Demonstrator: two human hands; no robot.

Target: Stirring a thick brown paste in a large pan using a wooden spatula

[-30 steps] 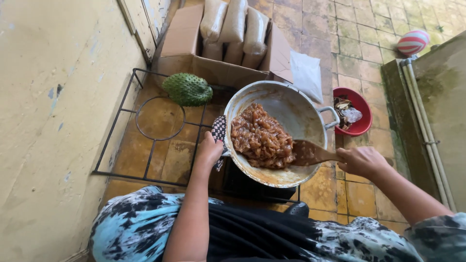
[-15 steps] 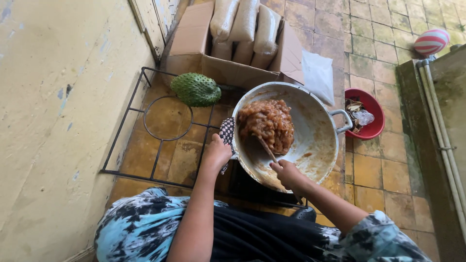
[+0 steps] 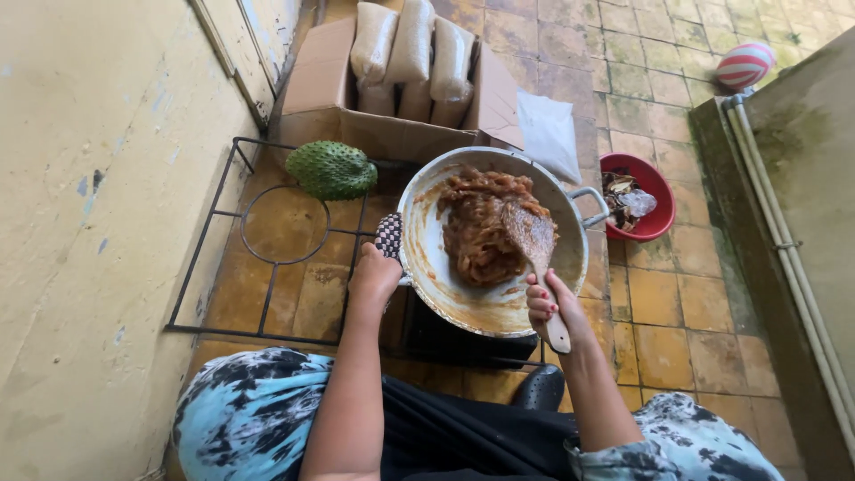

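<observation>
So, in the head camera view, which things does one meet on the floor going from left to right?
Yellow wall → spiky green fruit → left hand on the pan's cloth-wrapped handle → metal pan of brown food → red bowl → striped ball.

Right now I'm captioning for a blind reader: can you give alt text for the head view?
A left hand grips a metal pan through a cloth while the right hand holds a wooden spoon in brown food. A spiky green fruit lies nearby.
</observation>
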